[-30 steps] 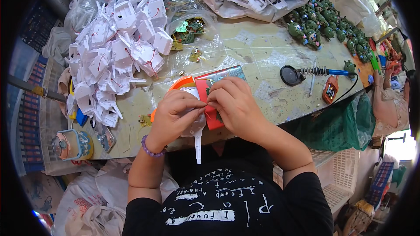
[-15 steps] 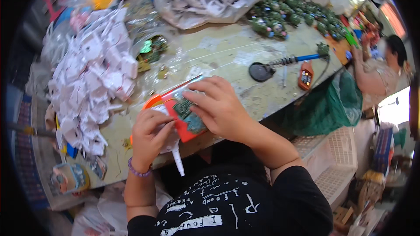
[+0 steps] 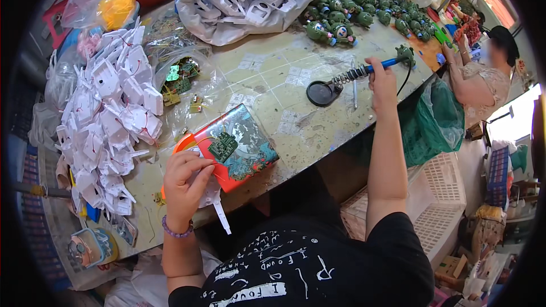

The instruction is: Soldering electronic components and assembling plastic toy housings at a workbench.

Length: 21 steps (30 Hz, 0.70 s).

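My left hand (image 3: 187, 177) is closed in a pinch at a thin wire, beside a green circuit board (image 3: 223, 147). The board lies on a red box with a clear, patterned top (image 3: 250, 145). Under that hand is a white plastic part (image 3: 215, 200) with a narrow arm pointing toward me, and an orange curved piece (image 3: 183, 143) shows behind it. My right hand (image 3: 382, 82) grips the blue handle of a soldering iron (image 3: 389, 63). The iron's front end sits in the coil of a stand with a round black base (image 3: 323, 94).
White plastic housings with red wires (image 3: 111, 108) are heaped at the left. Loose circuit boards (image 3: 181, 77) lie on plastic film. A sack of white parts (image 3: 244, 5) and a pile of green figures (image 3: 355, 5) stand at the back. A person (image 3: 483, 74) sits at the far right.
My right hand has left the circuit board and reached right to the soldering iron's handle. The board now shows uncovered on the box. My left hand stays pinched beside it.
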Motion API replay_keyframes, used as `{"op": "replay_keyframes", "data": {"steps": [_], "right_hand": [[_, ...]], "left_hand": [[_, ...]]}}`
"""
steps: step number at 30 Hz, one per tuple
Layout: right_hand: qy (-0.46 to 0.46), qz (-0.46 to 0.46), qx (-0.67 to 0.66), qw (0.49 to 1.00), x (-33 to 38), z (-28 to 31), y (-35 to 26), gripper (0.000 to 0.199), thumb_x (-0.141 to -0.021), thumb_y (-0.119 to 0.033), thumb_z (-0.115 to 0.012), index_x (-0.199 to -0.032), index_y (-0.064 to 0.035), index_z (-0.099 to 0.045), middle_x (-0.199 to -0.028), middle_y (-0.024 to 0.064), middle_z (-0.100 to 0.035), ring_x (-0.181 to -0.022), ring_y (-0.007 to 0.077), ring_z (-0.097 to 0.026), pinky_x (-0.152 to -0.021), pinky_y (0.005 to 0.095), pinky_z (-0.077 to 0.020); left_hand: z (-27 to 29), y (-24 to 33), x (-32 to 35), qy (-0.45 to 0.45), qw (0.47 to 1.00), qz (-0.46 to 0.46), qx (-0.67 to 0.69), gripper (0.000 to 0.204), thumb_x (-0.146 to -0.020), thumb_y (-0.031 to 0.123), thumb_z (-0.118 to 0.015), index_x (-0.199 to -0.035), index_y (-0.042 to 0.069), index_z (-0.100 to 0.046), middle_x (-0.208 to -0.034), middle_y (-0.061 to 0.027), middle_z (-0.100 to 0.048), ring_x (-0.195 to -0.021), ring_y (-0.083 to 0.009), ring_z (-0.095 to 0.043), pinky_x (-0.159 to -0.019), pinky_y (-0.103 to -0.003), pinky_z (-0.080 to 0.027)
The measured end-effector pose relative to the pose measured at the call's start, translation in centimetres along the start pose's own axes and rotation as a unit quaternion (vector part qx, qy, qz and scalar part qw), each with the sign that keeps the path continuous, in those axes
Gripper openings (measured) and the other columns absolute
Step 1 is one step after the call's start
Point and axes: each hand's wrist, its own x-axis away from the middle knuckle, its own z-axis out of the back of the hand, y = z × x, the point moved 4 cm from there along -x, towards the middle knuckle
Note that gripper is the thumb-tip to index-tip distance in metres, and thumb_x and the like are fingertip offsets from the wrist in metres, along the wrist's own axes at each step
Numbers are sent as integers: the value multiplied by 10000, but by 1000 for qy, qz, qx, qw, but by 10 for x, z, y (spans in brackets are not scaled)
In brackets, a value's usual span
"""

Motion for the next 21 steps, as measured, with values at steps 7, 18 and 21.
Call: {"op": "replay_keyframes", "data": {"steps": [7, 18, 21], "right_hand": [[155, 202, 217, 942, 16, 20, -60, 361, -861, -400, -655, -752, -56, -648, -672, 10, -552, -586, 123, -483, -574, 288, -389], [-106, 484, 31, 868, 211, -2, -55, 286, -992, -299, -456, -797, -93, -422, -639, 22, -401, -535, 142, -402, -453, 276, -309], [-244, 525, -1, 816, 249, -31, -66, 223, -922, -272, -593, -865, -74, -508, -657, 28, -483, -534, 169, -478, -465, 297, -383]], "left_hand": [[1, -5, 4, -2, 1000, 1, -11, 110, -707, 51, -728, -808, 39, -687, -915, -88, -648, -942, -262, -591, -860, -371, -450], [-4, 18, -14, -10, 990, -118, -76, 114, -674, 18, -699, -756, 32, -621, -1031, -101, -680, -1014, -308, -630, -854, -394, -512], [-5, 17, -11, -13, 991, -110, -80, 100, -687, -7, -686, -760, 22, -623, -1062, -120, -676, -1062, -315, -623, -892, -397, -491]]}}
